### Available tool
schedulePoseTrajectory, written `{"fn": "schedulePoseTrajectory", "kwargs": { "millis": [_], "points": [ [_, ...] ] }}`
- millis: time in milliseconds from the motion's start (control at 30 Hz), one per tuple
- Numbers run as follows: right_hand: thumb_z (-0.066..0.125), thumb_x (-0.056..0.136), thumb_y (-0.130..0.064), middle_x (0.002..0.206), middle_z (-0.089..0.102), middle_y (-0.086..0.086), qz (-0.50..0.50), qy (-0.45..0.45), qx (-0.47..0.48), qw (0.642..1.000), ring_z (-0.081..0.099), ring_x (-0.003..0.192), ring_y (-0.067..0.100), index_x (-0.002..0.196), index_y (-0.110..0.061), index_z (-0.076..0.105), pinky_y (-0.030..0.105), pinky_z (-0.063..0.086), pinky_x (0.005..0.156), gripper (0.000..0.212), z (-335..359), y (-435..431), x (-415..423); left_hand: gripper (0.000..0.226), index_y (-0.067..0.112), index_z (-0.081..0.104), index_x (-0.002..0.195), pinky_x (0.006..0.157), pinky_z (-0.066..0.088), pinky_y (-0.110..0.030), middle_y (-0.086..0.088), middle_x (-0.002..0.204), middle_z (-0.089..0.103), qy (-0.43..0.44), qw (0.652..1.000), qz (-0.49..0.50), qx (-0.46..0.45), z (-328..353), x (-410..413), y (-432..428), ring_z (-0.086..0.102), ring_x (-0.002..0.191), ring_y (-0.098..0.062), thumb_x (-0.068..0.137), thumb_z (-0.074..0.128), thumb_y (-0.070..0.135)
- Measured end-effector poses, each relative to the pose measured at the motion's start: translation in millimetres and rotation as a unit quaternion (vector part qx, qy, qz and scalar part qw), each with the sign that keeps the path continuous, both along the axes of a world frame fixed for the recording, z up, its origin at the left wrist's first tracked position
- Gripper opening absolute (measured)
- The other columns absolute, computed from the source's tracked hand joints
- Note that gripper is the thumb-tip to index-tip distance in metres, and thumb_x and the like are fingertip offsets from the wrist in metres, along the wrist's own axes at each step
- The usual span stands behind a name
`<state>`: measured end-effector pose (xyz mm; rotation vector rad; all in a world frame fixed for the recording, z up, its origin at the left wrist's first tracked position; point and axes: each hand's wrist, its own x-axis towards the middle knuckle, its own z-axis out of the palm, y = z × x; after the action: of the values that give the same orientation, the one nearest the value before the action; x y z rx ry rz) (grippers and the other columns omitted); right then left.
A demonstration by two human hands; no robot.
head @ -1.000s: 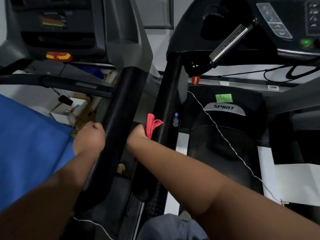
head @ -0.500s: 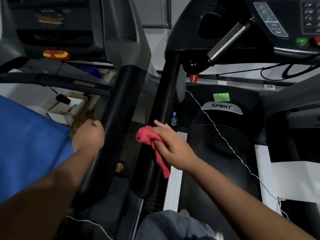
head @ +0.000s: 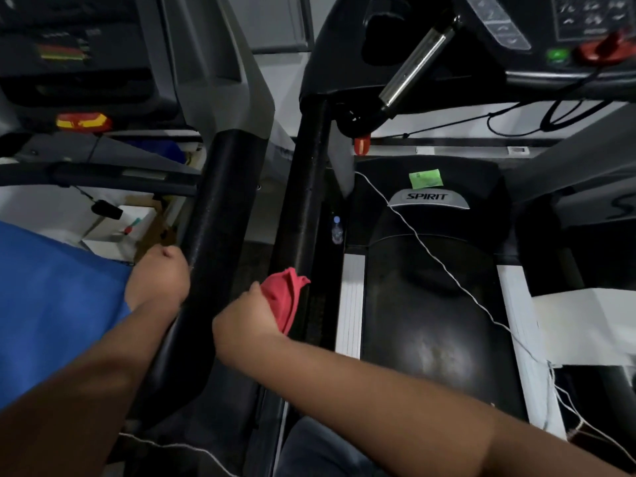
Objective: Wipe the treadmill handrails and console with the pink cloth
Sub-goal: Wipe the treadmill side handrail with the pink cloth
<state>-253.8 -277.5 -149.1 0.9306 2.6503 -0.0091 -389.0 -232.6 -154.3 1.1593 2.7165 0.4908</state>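
My right hand (head: 246, 313) grips the bunched pink cloth (head: 284, 297) and holds it against the left side of the black handrail (head: 306, 187) of the Spirit treadmill, near its lower end. That rail runs up to the console (head: 516, 32) at the top right, with its keypad, green button and red stop knob. My left hand (head: 160, 277) is curled against the side of the neighbouring treadmill's thick black handrail (head: 220, 208); whether it wraps the rail is hidden.
The treadmill belt (head: 433, 321) and motor cover with a green sticker (head: 425, 179) lie to the right. A white cord (head: 430, 249) crosses the belt. A chrome pulse grip (head: 414, 68) angles up under the console. A blue cloth (head: 51, 304) fills the left edge.
My right hand turned from lying over the top of the rail to the rail's left side and slid down toward me, carrying the cloth. My left hand stayed put.
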Motion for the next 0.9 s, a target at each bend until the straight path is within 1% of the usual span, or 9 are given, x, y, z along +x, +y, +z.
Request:
{"fn": "schedulePoseTrajectory", "kwargs": {
  "millis": [100, 167, 333, 467, 567, 667, 733, 800, 900],
  "points": [
    [0.041, 0.096, -0.036, 0.102, 0.069, 0.007, 0.049, 0.179, -0.004, 0.983, 0.063, 0.095, 0.026, 0.102, -0.015, 0.063, 0.034, 0.041, 0.087, 0.031, -1, -8, 21, 0.043, -0.006, 0.055, 0.114, 0.086, 0.039, -0.043, -0.031, 0.122, 0.054, 0.0, 1.0, 0.005, -0.006, 1, 0, 0, 0.051, 0.11, -0.044, 0.099, 0.024, 0.019],
    [0.048, 0.091, -0.038, 0.079, 0.07, 0.009, 0.068, 0.29, -0.044, 0.954, 0.065, 0.077, 0.029, 0.086, -0.011, 0.065, 0.032, 0.044, 0.076, 0.032, -4, -3, 34, 0.042, -0.006, 0.054, 0.114, 0.086, 0.038, -0.043, -0.032, 0.123, 0.053, -0.001, 1.0, 0.004, -0.006, 1, 1, 0, 0.05, 0.111, -0.044, 0.099, 0.025, 0.019],
    [0.04, 0.074, -0.032, 0.054, 0.058, 0.008, 0.061, 0.418, -0.092, 0.901, 0.057, 0.052, 0.03, 0.065, -0.008, 0.058, 0.032, 0.045, 0.054, 0.031, -10, 42, 64, 0.041, -0.005, 0.054, 0.114, 0.083, 0.037, -0.041, -0.031, 0.122, 0.054, -0.006, 1.0, 0.005, -0.006, 3, 2, 0, 0.05, 0.11, -0.044, 0.099, 0.025, 0.019],
    [0.045, 0.079, -0.03, 0.06, 0.062, 0.009, -0.035, 0.411, -0.02, 0.911, 0.06, 0.058, 0.03, 0.069, -0.008, 0.061, 0.033, 0.043, 0.059, 0.03, -6, 58, 54, 0.041, -0.006, 0.054, 0.115, 0.085, 0.038, -0.042, -0.032, 0.122, 0.054, -0.007, 1.0, 0.003, -0.003, 4, 4, -1, 0.05, 0.11, -0.045, 0.099, 0.026, 0.018],
    [0.046, 0.091, -0.037, 0.098, 0.067, 0.009, -0.041, 0.245, 0.066, 0.966, 0.06, 0.092, 0.027, 0.099, -0.012, 0.063, 0.038, 0.037, 0.088, 0.032, -5, 29, 30, 0.041, -0.005, 0.054, 0.115, 0.083, 0.038, -0.041, -0.031, 0.122, 0.054, -0.007, 1.0, 0.002, -0.006, 4, 3, -1, 0.05, 0.109, -0.045, 0.099, 0.025, 0.019],
    [0.045, 0.091, -0.039, 0.102, 0.067, 0.006, -0.008, 0.17, 0.055, 0.984, 0.058, 0.093, 0.025, 0.103, -0.015, 0.064, 0.041, 0.035, 0.096, 0.033, -10, -16, 23, 0.041, -0.005, 0.054, 0.114, 0.078, 0.036, -0.04, -0.032, 0.121, 0.054, -0.009, 1.0, 0.004, -0.007, 3, 3, -1, 0.051, 0.108, -0.045, 0.099, 0.025, 0.019],
    [0.044, 0.087, -0.046, 0.085, 0.069, 0.001, 0.024, 0.226, 0.047, 0.973, 0.06, 0.078, 0.022, 0.088, -0.019, 0.068, 0.035, 0.04, 0.087, 0.036, -18, -29, 29, 0.04, -0.007, 0.054, 0.112, 0.075, 0.032, -0.038, -0.032, 0.12, 0.054, -0.013, 1.0, 0.004, -0.013, 2, 1, 0, 0.051, 0.107, -0.044, 0.099, 0.024, 0.017],
    [0.036, 0.083, -0.042, 0.072, 0.066, 0.003, 0.083, 0.357, -0.008, 0.93, 0.058, 0.067, 0.025, 0.076, -0.015, 0.067, 0.035, 0.041, 0.079, 0.042, -29, -23, 44, 0.038, -0.008, 0.053, 0.109, 0.075, 0.032, -0.037, -0.032, 0.121, 0.053, -0.012, 1.0, -0.005, -0.024, 1, -1, 0, 0.05, 0.108, -0.044, 0.098, 0.024, 0.015],
    [0.039, 0.074, -0.03, 0.076, 0.063, 0.009, 0.117, 0.516, -0.026, 0.848, 0.057, 0.077, 0.029, 0.078, -0.006, 0.067, 0.044, 0.04, 0.09, 0.036, -37, 4, 68, 0.038, -0.009, 0.053, 0.109, 0.077, 0.033, -0.038, -0.031, 0.122, 0.052, -0.012, 1.0, -0.001, -0.024, 2, 0, 0, 0.049, 0.109, -0.044, 0.099, 0.025, 0.015]
  ]
}}
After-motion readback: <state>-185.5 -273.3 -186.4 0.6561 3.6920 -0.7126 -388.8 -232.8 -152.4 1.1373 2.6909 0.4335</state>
